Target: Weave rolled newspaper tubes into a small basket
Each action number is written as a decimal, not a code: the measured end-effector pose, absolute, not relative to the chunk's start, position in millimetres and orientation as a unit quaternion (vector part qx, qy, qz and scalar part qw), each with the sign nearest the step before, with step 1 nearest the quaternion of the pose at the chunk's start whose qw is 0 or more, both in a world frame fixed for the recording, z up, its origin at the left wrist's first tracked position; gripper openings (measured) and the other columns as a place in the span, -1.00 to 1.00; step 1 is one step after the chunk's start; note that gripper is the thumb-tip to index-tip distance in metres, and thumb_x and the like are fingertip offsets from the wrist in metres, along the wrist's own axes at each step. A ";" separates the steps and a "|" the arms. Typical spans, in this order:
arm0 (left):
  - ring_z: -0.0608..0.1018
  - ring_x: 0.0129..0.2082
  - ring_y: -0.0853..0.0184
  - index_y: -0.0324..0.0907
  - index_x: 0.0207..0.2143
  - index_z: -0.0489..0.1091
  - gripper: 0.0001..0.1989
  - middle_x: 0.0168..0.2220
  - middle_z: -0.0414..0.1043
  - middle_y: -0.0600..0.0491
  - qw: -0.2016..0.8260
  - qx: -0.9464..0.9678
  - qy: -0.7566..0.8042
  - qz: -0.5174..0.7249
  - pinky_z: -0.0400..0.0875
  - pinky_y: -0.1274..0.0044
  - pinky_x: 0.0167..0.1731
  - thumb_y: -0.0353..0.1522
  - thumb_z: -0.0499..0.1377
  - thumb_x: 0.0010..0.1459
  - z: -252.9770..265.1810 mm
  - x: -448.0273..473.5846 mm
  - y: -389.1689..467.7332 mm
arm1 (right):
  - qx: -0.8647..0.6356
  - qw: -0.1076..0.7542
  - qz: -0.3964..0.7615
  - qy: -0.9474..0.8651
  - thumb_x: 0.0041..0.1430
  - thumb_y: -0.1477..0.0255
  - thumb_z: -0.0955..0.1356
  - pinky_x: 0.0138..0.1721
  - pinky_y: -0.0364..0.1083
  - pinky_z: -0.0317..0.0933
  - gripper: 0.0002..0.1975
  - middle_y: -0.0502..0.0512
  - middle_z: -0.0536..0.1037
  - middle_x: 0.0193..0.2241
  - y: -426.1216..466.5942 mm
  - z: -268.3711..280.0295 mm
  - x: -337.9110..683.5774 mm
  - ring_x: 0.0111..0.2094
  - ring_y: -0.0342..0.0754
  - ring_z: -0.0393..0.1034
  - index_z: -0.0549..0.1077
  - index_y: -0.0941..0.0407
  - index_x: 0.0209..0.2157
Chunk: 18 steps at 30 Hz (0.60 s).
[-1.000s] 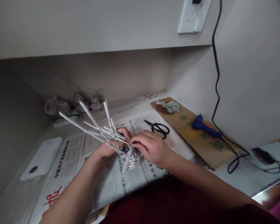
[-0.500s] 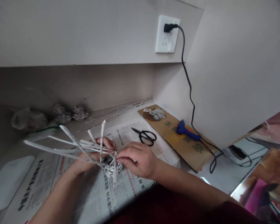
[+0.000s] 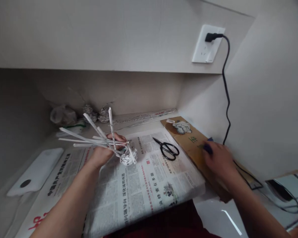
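Woven paper ball (image 3: 128, 155) sits gripped in the left hand (image 3: 101, 153); right hand (image 3: 220, 162), blurred, closes over the glue gun (image 3: 208, 146), whose hot tip could burn fingers

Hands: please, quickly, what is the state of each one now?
Left hand: closed, holding the woven paper-tube piece.
Right hand: over the blue glue gun on the cardboard; blurred, so its grip cannot be told.
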<state>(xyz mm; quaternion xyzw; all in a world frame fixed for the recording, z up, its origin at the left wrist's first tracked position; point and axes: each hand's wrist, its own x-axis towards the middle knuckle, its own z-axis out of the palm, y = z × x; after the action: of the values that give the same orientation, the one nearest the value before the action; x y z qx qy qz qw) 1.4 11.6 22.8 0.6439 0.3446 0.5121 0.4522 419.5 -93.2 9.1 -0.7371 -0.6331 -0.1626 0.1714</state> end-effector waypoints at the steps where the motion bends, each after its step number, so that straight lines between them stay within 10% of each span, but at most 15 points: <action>1: 0.54 -0.31 0.35 -0.20 -0.47 0.42 -0.87 -0.35 0.51 0.09 0.458 0.644 0.342 0.509 0.43 0.52 -0.29 -0.38 0.33 -0.03 23.8 1.8 11.3 | -0.766 0.133 -0.168 -0.606 0.12 0.46 0.26 -0.10 0.19 0.24 -0.62 0.39 0.54 -0.14 -94.4 7.3 435.5 -0.13 0.31 0.41 0.43 0.27 -0.02; 18: 0.56 -0.37 0.33 -0.22 -0.51 0.41 -0.80 -0.39 0.54 0.02 0.514 0.624 0.313 0.499 0.46 0.51 -0.32 -0.37 0.39 -0.13 27.4 -1.6 9.5 | -0.757 0.100 -0.151 -0.628 0.08 0.50 0.24 -0.08 0.12 0.28 -0.44 0.42 0.53 -0.17 -81.6 6.4 448.3 -0.14 0.26 0.44 0.26 0.35 0.15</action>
<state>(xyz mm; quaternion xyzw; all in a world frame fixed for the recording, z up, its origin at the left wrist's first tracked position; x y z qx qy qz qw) -1.6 9.5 27.4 0.6242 0.3129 0.4985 0.5138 448.3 -81.6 6.4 -0.7567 -0.6282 -0.1508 0.1005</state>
